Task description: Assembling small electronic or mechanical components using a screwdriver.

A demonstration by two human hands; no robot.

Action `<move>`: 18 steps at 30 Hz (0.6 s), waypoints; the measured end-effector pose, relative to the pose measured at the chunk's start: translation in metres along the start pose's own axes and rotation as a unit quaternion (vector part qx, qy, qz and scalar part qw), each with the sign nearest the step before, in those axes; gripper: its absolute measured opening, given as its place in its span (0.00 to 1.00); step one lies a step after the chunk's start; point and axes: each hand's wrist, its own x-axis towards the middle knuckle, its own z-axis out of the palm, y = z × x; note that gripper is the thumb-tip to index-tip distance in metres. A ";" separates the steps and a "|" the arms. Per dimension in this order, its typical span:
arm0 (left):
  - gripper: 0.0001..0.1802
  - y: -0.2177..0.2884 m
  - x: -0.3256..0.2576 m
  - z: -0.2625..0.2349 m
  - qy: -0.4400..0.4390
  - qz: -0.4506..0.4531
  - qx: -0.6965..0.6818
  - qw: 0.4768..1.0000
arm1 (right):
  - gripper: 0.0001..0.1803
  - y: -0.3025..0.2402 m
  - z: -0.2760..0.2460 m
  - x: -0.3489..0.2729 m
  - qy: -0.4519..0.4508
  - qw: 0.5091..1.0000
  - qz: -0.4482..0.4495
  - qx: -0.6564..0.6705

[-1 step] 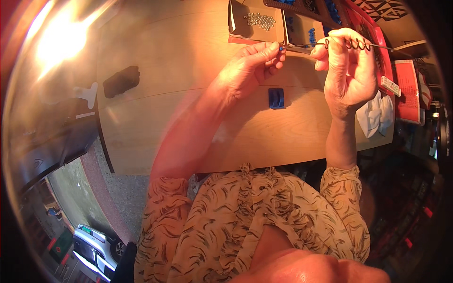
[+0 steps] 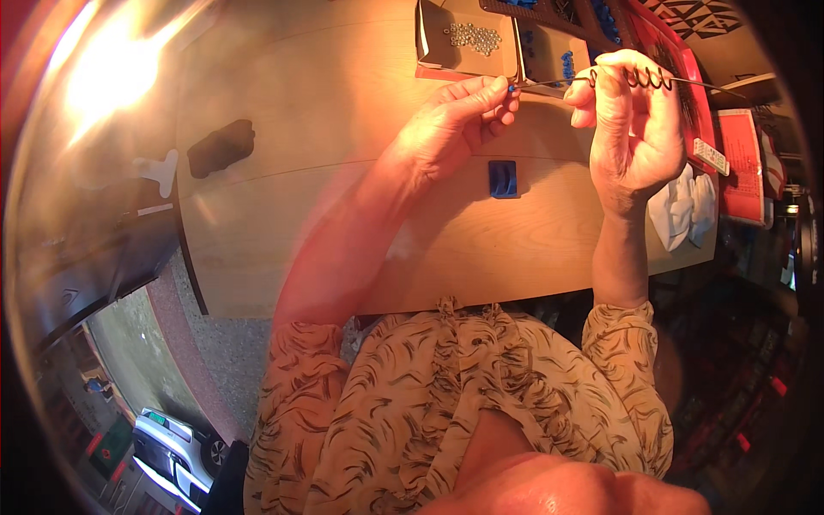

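Note:
My left hand (image 2: 459,120) pinches a small blue piece (image 2: 512,88) between thumb and fingertips, at the left end of a thin dark wire. The wire, wound into a loose spiral (image 2: 659,81) along its middle, runs rightward through my right hand (image 2: 633,129). Thumb and fingers of that hand close on the coiled part, and they hide some of the loops. Both hands are raised above the far right of the wooden table (image 2: 343,232). Below and between them, a blue slotted block (image 2: 503,179) rests on the tabletop.
Behind my hands, a cardboard box (image 2: 431,62) holds many small shiny metal pieces. Beside it stands another box (image 2: 542,45) with small blue parts. A red tray (image 2: 705,107) and crumpled white cloth (image 2: 682,210) lie at the right. A dark object (image 2: 221,148) sits far left.

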 end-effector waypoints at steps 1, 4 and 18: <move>0.13 0.001 -0.002 -0.002 0.005 0.004 0.001 1.000 | 0.06 -0.001 0.003 0.000 -0.003 1.000 -0.001 0.005; 0.13 0.003 -0.015 -0.009 0.032 0.033 -0.005 0.999 | 0.07 -0.003 0.021 0.000 0.014 0.998 0.042 0.051; 0.15 0.031 -0.017 0.009 0.069 0.169 0.597 0.781 | 0.15 0.092 -0.045 0.018 0.116 0.987 0.114 0.006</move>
